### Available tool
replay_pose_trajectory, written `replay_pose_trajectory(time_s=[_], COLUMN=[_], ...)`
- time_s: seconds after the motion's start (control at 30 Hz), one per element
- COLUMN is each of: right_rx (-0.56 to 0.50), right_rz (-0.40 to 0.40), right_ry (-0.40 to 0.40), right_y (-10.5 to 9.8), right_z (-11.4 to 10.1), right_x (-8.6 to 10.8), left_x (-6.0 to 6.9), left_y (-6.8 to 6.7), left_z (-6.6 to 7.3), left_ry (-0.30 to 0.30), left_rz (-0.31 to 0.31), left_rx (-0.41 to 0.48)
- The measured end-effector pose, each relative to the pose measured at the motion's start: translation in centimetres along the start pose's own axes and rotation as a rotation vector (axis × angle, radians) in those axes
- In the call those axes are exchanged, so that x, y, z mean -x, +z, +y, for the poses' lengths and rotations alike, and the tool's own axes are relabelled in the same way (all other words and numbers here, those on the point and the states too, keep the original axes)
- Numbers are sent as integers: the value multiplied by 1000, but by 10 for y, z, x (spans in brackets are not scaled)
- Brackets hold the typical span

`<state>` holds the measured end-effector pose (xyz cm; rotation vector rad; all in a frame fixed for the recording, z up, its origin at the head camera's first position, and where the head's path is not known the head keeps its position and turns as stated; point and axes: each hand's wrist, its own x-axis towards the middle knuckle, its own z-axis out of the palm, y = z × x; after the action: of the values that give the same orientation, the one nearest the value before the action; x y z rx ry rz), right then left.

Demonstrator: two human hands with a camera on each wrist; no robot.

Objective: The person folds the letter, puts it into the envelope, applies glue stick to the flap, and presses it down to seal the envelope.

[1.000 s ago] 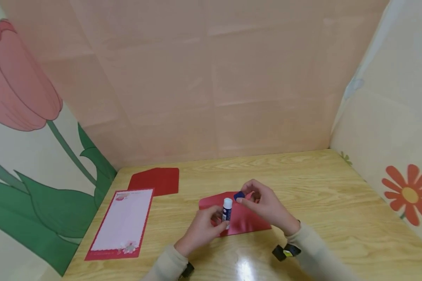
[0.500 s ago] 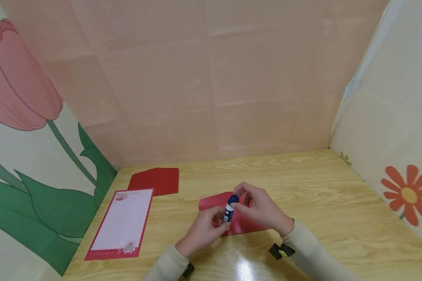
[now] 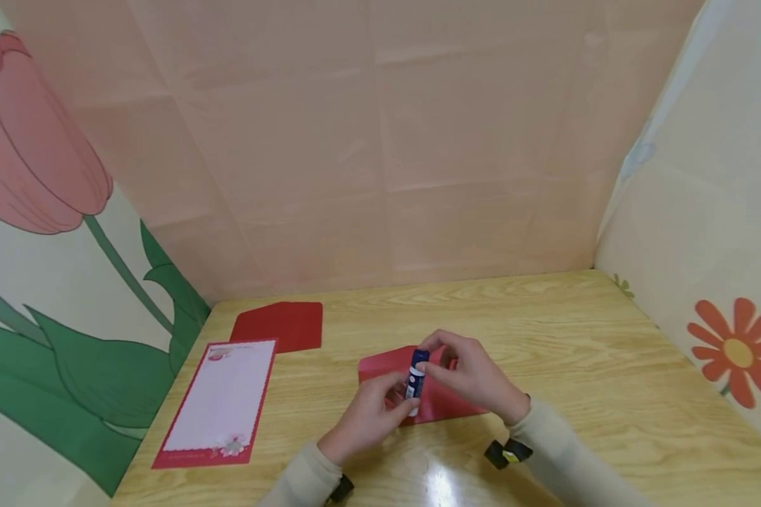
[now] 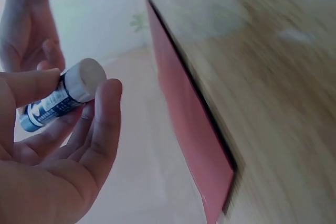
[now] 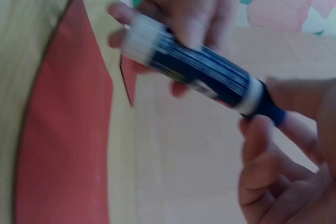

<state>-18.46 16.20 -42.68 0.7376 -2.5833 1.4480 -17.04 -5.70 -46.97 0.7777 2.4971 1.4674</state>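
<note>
A glue stick (image 3: 415, 382) with a dark blue label and a white base is held upright above a red envelope (image 3: 447, 401) on the table. My left hand (image 3: 369, 408) grips its lower body between thumb and fingers. At the top, the right hand (image 3: 472, 370) pinches the dark blue cap (image 5: 269, 109), which sits on the tube. The white base (image 4: 86, 80) shows between the left fingers in the left wrist view. Beneath both hands, the envelope lies flat, partly hidden by them.
At the left of the wooden table (image 3: 545, 324) lies a sheet of letter paper (image 3: 218, 398) with a red border and a flower print. It overlaps a second red envelope (image 3: 285, 325) behind it. Papered walls (image 3: 380, 141) stand at the back and sides.
The right hand has moved left and brought the blue cap onto the glue stick, covering its white top. Since then the stick has become more upright. The left hand has barely moved.
</note>
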Motion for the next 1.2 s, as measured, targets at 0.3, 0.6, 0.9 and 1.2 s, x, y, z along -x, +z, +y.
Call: replay_pose_trajectory(time_s=[0.3, 0.6, 0.9, 1.2], right_rx=[-97, -97, -107, -102], right_rz=[66, 12, 22, 12], right_ry=[23, -8, 6, 4], right_y=[3, -3, 5, 9], right_z=[1, 5, 7, 8], right_x=[1, 1, 1, 0], left_x=[-4, -5, -4, -11], left_y=[1, -2, 3, 3], left_z=[4, 6, 3, 7], left_ry=[22, -13, -3, -11], left_rz=[10, -33, -7, 35], left_rx=[72, 61, 127, 198])
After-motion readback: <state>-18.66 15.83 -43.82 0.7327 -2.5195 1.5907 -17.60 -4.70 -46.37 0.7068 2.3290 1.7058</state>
